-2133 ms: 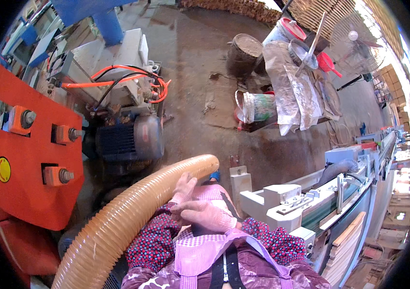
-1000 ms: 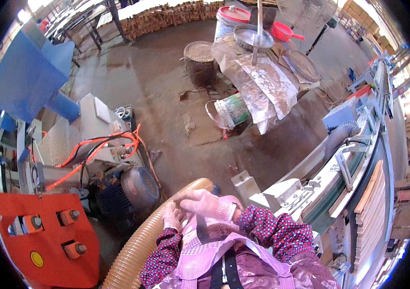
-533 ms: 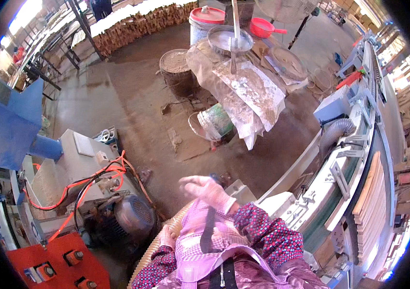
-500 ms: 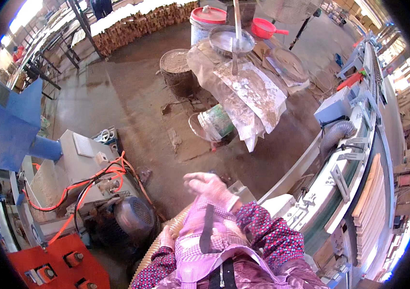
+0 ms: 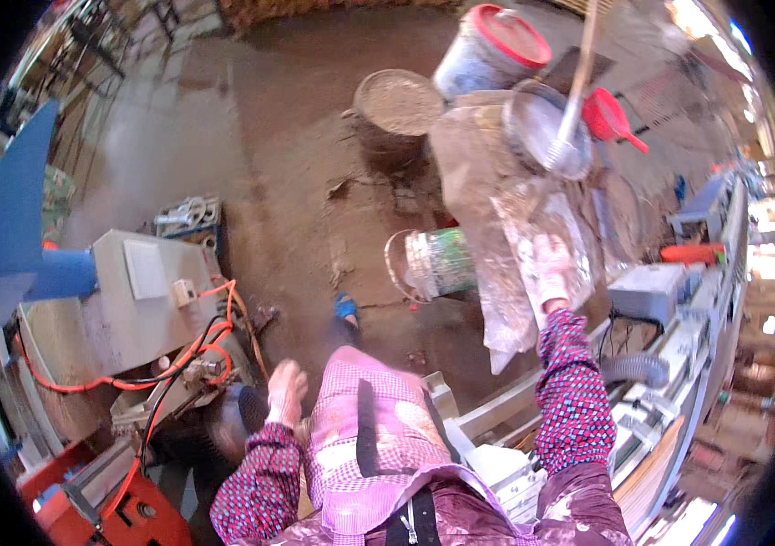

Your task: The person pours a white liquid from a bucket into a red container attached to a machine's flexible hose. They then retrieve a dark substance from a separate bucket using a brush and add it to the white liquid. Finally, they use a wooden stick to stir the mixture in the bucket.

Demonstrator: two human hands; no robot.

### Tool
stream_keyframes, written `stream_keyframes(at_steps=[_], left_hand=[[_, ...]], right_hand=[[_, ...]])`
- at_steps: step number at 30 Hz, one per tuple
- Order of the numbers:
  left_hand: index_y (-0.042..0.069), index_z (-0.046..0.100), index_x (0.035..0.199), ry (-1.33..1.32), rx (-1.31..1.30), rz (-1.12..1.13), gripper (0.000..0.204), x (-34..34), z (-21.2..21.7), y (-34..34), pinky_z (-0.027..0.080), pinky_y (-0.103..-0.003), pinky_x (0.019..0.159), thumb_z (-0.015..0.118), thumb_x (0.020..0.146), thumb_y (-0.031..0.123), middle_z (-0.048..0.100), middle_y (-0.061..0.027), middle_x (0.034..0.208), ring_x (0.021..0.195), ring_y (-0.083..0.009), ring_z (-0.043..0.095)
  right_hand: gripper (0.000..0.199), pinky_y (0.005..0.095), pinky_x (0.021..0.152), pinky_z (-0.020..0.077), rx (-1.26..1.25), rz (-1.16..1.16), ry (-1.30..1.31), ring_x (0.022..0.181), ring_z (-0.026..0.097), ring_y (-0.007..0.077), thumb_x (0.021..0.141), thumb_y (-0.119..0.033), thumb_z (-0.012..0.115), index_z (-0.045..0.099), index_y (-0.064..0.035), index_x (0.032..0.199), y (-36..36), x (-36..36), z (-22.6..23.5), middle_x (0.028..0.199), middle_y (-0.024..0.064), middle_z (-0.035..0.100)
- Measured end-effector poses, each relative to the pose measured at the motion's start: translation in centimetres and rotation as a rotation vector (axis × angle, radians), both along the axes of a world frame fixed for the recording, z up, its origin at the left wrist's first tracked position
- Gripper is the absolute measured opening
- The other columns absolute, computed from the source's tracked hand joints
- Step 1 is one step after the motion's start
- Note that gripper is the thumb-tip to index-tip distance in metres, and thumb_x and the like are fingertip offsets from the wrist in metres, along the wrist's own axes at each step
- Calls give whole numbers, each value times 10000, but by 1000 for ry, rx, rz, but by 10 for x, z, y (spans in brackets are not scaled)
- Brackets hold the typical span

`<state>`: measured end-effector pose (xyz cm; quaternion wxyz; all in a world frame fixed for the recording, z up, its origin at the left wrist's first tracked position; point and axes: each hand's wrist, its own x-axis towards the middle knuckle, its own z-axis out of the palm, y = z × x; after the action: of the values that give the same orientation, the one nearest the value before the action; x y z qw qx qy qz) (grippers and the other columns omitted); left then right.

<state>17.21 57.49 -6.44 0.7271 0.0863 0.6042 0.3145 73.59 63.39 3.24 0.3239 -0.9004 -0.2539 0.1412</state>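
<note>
My right hand (image 5: 552,264) is stretched forward over the dusty plastic sheet (image 5: 519,314) that drapes the stand, fingers extended and a little blurred. Whether it touches the sheet I cannot tell. Low on the left, my left hand (image 5: 287,393) hangs beside my pink checked apron (image 5: 337,400), fingers loosely stretched, with nothing visible in it. Beyond the right hand, a round metal pan (image 5: 533,127) rests on the stand with a long-handled tool (image 5: 578,91) standing in it. A red plastic scoop (image 5: 610,116) lies to the pan's right.
A white-green bucket (image 5: 437,264) lies on its side left of the sheet. Behind stand a powder-filled tub (image 5: 396,105) and a red-rimmed bucket (image 5: 496,50). A grey machine (image 5: 146,300) with orange hoses is on my left, a conveyor machine (image 5: 647,296) on my right. A blue shoe (image 5: 345,307) shows ahead.
My right hand has moved from in front of my apron forward and right, over the sheet. My left hand has come up and forward. The view has shifted closer to the stand.
</note>
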Motion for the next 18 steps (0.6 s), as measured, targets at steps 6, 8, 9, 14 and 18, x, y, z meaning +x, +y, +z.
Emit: stream_keyframes(at_steps=[6,8,9,14,18], left_hand=[[27,411,1289,-263,-19,-17,370,71,-8,80,453,-286,774,416,927,101,521,-73,1091,927,-173,508],[-22,484,1269,-143,51,-9,462,95,-16,79,458,-223,682,593,872,189,600,-48,934,811,-98,575],[-31,473,1286,18,-94,-151,491,115,-1,90,450,-224,701,580,878,220,600,-50,957,807,-100,560],[-16,478,1296,118,64,-408,523,182,-41,57,425,-293,936,615,885,277,572,-123,1194,1101,-207,544],[-39,324,1386,-306,5,-223,608,251,-43,47,304,-329,1085,579,909,239,424,-202,1382,1306,-253,390]], right_hand=[[747,405,984,380,-371,-141,-230,1180,498,398,801,-530,602,492,52,1255,79,27,3,1235,278,538],[764,423,978,383,-349,-102,-277,1161,508,411,794,-553,590,485,42,1263,92,34,-8,1230,289,535],[764,432,970,388,-318,-35,-313,1143,517,417,791,-562,585,495,42,1251,93,44,-20,1206,294,546],[677,449,921,413,-496,102,-507,1069,548,436,799,-519,571,565,59,1149,92,64,-44,1159,296,569],[280,379,707,456,-648,475,-1063,743,558,308,848,-284,564,583,-16,927,55,133,-49,808,139,554]])
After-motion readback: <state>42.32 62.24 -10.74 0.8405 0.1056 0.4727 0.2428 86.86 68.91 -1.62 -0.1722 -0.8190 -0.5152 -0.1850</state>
